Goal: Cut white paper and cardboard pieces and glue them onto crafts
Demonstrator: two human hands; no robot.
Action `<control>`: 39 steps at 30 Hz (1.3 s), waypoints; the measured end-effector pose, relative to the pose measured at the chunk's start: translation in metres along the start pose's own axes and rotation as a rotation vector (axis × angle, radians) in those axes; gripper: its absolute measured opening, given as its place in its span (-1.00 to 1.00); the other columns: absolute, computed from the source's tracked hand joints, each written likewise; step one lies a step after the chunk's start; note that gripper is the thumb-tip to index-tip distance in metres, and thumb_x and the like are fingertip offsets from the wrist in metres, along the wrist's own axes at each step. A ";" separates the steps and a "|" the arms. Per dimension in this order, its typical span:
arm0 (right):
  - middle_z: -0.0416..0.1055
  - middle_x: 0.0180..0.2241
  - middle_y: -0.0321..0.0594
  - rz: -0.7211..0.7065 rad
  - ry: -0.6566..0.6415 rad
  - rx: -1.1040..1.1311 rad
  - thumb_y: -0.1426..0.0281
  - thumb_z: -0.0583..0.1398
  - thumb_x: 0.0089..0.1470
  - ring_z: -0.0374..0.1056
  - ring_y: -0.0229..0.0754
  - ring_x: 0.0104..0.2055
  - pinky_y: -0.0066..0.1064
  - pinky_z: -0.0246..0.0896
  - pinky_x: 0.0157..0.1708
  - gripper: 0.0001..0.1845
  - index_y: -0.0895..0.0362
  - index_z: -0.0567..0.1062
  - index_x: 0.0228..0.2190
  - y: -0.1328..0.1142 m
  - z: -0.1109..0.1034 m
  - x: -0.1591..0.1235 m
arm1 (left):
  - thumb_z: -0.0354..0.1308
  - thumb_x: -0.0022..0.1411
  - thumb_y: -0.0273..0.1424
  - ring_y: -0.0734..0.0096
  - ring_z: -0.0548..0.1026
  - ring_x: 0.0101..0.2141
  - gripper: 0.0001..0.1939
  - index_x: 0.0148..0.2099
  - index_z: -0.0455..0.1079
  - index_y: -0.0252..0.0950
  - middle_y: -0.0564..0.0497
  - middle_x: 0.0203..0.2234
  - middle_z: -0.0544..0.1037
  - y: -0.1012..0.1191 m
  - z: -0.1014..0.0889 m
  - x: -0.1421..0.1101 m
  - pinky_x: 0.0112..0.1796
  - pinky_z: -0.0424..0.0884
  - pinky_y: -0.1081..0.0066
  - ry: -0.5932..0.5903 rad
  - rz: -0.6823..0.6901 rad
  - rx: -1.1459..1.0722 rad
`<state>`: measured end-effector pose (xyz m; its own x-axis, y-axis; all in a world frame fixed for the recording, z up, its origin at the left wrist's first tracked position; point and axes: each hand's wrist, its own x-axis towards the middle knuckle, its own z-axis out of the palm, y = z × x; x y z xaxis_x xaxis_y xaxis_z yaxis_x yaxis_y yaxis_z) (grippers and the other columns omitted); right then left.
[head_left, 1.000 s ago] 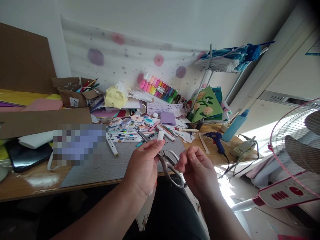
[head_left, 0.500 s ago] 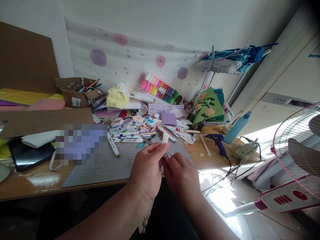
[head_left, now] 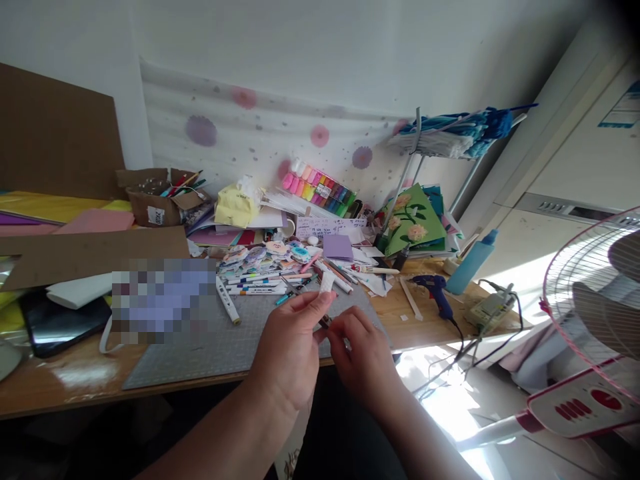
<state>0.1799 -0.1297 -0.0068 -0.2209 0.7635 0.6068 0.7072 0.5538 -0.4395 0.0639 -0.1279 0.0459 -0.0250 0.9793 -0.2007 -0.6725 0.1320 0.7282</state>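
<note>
From where I stand, the person's left hand has thumb and forefinger pinched on a white strip, its short free end poking up above the fingertips, probably so that end stays straight and reachable. The right hand sits just beside it, fingers curled in around the handles of a pair of scissors; most of the grip is hidden, so I cannot tell how far the blades are parted. Both hands are close together over the near edge of the gray cutting mat, likely because one steadies while the other works the tool. Beyond them, markers lie within easy reach, and the blue hot glue gun rests to the right, near the power strip, presumably for its cord.
</note>
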 end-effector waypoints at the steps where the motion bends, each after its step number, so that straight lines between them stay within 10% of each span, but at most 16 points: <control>1: 0.31 -0.44 -0.26 0.028 -0.012 0.074 0.55 0.08 0.07 0.26 -0.22 -0.46 -0.43 0.09 -0.47 -0.86 0.10 0.31 -0.47 0.001 -0.002 0.000 | 0.43 -0.18 -0.43 0.41 0.42 -0.32 -0.80 -0.44 0.54 -0.38 0.00 -0.46 0.52 0.000 -0.001 0.000 -0.41 0.33 0.47 0.008 0.001 -0.010; 12: 0.42 -0.43 -0.31 0.305 -0.141 1.272 0.29 0.16 0.17 -0.05 -0.45 -0.70 -0.55 -0.17 -0.69 -0.82 0.07 0.31 -0.42 0.013 -0.052 -0.027 | 0.39 -0.09 -0.45 0.34 0.42 -0.25 -0.87 -0.43 0.51 -0.30 0.03 -0.43 0.51 0.005 -0.013 0.015 -0.30 0.38 0.28 0.045 0.010 -0.013; 16: 0.32 -0.64 -0.38 0.334 -0.058 0.856 0.34 0.20 0.13 0.09 -0.36 -0.65 -0.54 -0.03 -0.65 -0.85 0.08 0.36 -0.45 0.013 -0.044 -0.033 | 0.40 -0.09 -0.43 0.33 0.41 -0.17 -0.85 -0.41 0.51 -0.27 0.04 -0.38 0.53 0.004 -0.015 0.016 -0.26 0.38 0.26 0.074 0.018 -0.021; 24: 0.42 -0.41 -0.18 -0.162 0.149 -0.308 0.53 0.12 0.11 0.32 -0.15 -0.39 -0.42 0.08 -0.50 -0.80 0.09 0.52 -0.29 -0.003 -0.009 -0.003 | 0.43 -0.19 -0.48 0.42 0.41 -0.36 -0.83 -0.46 0.52 -0.33 0.02 -0.47 0.52 -0.002 -0.002 0.007 -0.39 0.39 0.39 0.065 0.063 -0.084; 33: 0.34 -0.50 -0.21 -0.212 0.127 -0.531 0.53 0.08 0.15 0.22 -0.15 -0.46 -0.34 -0.11 -0.53 -0.76 0.10 0.41 -0.52 -0.003 0.000 0.000 | 0.43 -0.17 -0.44 0.41 0.41 -0.39 -0.82 -0.44 0.53 -0.33 0.00 -0.47 0.52 -0.002 -0.005 0.011 -0.43 0.37 0.40 0.067 0.080 -0.049; 39: 0.33 -0.42 -0.25 -0.109 0.055 -0.125 0.49 0.05 0.22 0.25 -0.22 -0.44 -0.41 0.04 -0.47 -0.84 0.09 0.34 -0.40 0.017 -0.021 -0.029 | 0.37 -0.05 -0.46 0.28 0.42 -0.16 -0.91 -0.43 0.52 -0.29 0.00 -0.39 0.53 0.016 -0.011 0.021 -0.12 0.37 0.06 0.102 0.104 -0.015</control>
<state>0.2129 -0.1495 -0.0182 -0.2661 0.6802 0.6831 0.7596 0.5842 -0.2858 0.0447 -0.1068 0.0460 -0.1699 0.9667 -0.1911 -0.6731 0.0278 0.7390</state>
